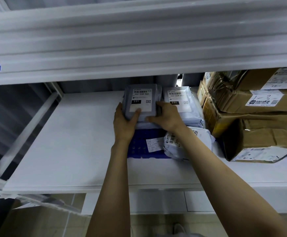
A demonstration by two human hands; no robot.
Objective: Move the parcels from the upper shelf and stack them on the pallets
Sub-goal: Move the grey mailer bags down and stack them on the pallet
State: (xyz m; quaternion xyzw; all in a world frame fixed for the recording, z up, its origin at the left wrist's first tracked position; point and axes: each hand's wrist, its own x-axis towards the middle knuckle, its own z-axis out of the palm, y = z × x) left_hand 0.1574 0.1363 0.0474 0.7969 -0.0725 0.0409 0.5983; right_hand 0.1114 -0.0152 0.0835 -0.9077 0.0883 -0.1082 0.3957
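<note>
**Two-handed lift from the shelf.** Both forearms are extended over the front edge of the white shelf board [67, 142]. Nearest, a blue tray-like item [139, 146] and a crumpled white mailer [171, 148] are seen beside and beneath the right wrist. Further in, the grey parcel [142, 100] is clasped from both sides. The left hand [124, 121] is curled round its left edge with the thumb on the label, and the right hand [166, 117] round its right edge. A white parcel [182, 103] lies just beside it, and cardboard boxes [250, 117] are stacked at far right. The parcel is best kept level and drawn straight back, so that neighbours are not dragged.
</note>
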